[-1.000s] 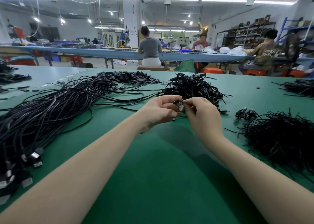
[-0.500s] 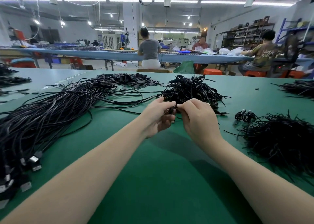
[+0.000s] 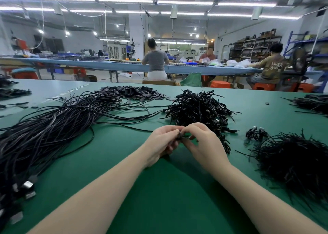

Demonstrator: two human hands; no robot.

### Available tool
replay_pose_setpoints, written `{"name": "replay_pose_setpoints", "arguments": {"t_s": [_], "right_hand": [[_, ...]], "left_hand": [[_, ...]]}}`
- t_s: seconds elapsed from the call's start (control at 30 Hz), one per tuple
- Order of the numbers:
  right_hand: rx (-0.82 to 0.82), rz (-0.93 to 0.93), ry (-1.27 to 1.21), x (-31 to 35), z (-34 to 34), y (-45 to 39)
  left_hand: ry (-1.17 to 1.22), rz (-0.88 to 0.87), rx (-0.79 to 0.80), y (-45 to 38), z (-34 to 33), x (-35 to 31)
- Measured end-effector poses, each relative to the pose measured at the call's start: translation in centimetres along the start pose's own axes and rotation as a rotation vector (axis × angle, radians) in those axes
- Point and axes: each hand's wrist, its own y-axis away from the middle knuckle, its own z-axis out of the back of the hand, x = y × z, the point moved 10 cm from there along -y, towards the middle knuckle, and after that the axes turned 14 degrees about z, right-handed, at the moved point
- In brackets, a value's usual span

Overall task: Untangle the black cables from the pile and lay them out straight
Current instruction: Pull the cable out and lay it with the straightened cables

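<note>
A tangled pile of coiled black cables (image 3: 198, 107) lies on the green table (image 3: 159, 198), just beyond my hands. My left hand (image 3: 161, 143) and my right hand (image 3: 202, 141) meet at the middle of the table, fingertips together, both pinching one small bundled black cable (image 3: 182, 136) between them. Most of that cable is hidden by my fingers. To the left, a long sheaf of straightened black cables (image 3: 46, 136) runs from the far middle toward the near left edge, its plug ends (image 3: 26, 186) nearest me.
A mound of thin black ties (image 3: 298, 164) lies at the right, with a small coiled cable (image 3: 255, 133) beside it. A heap of flat black pieces (image 3: 131, 92) sits at the back. More cable piles lie far right (image 3: 312, 102) and far left (image 3: 12, 92). People work at a table behind.
My hands have stayed together at the table's middle, turning the small cable bundle. The metal plug seen between my fingers a second ago is now hidden by them.
</note>
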Motion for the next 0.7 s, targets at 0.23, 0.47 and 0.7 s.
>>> {"name": "replay_pose_setpoints", "arguments": {"t_s": [0.23,0.47,0.7], "right_hand": [[-0.232,-0.150,-0.186,-2.7,2.8,-2.5],[-0.142,-0.184,0.292,-6.5,8.2,-13.1],[0.250,-0.405,0.444,-5.3,0.7,-7.1]], "left_hand": [[-0.361,-0.230,-0.414,0.2,3.4,-1.6],[-0.806,-0.275,-0.426,0.2,1.4,-1.0],[-0.745,-0.265,-0.494,0.5,2.3,-1.4]]}}
